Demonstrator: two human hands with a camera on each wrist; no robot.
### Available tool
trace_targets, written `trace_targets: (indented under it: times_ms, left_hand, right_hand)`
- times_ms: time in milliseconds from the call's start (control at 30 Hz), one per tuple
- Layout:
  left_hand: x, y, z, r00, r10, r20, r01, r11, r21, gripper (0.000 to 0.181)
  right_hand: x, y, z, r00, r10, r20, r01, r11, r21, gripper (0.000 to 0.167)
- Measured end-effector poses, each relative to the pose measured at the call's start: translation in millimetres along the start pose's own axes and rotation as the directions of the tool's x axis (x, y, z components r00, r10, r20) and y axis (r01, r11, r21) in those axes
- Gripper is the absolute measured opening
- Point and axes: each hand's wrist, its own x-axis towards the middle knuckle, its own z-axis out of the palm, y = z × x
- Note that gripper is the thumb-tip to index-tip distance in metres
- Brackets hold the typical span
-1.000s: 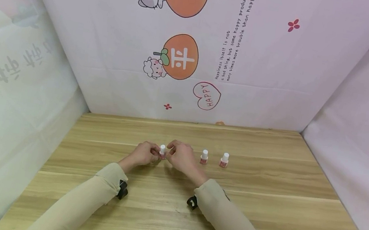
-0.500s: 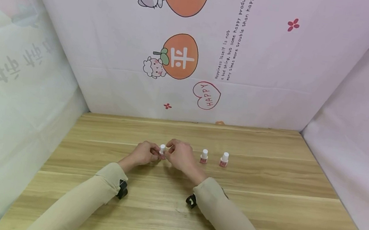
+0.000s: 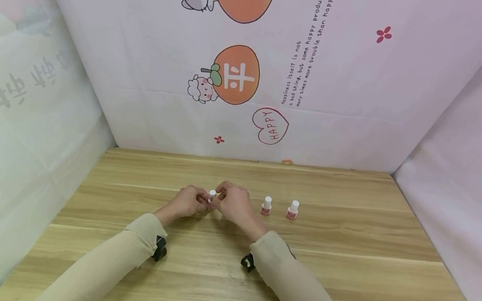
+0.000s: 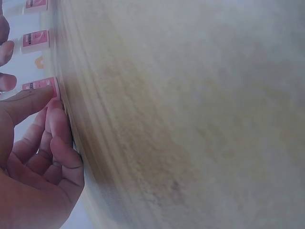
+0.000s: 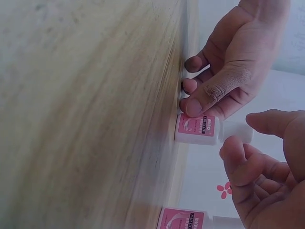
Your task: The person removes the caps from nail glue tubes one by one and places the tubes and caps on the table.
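Note:
A small nail glue bottle with a pink label and white cap stands upright on the table. My left hand pinches its body low down between thumb and fingers, as the left wrist view also shows. My right hand is close at its other side. In the right wrist view the right thumb and index finger are spread on either side of the white cap; whether they touch it is hard to tell. Two similar bottles, a nearer one and a farther one, stand upright to the right.
The wooden table reaches back to a white printed cloth. Further cloth walls, one left and one right, enclose the sides. A black strap device sits at the left wrist.
My right hand has edged left, bringing its fingertips up to the bottle's cap. The left hand keeps its pinch in the same place, and the other two bottles stay put.

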Motion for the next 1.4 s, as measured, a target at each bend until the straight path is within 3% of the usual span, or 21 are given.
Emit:
trace_targets:
  times_ms: [600,1400]
  left_hand:
    - [2.5,1.2,0.1,1.0,0.03,-0.004,-0.03,0.998,0.061,0.019]
    - [0.8,2.9,-1.2,0.999,0.039,0.012,-0.04,0.998,0.058,0.021]
  right_hand:
    - [4.9,-3.0,0.3,1.0,0.007,-0.017,-0.007,1.0,0.003,0.015]
    - [5.3,-4.8,-0.4,1.0,-0.007,-0.01,0.007,1.0,-0.027,0.013]
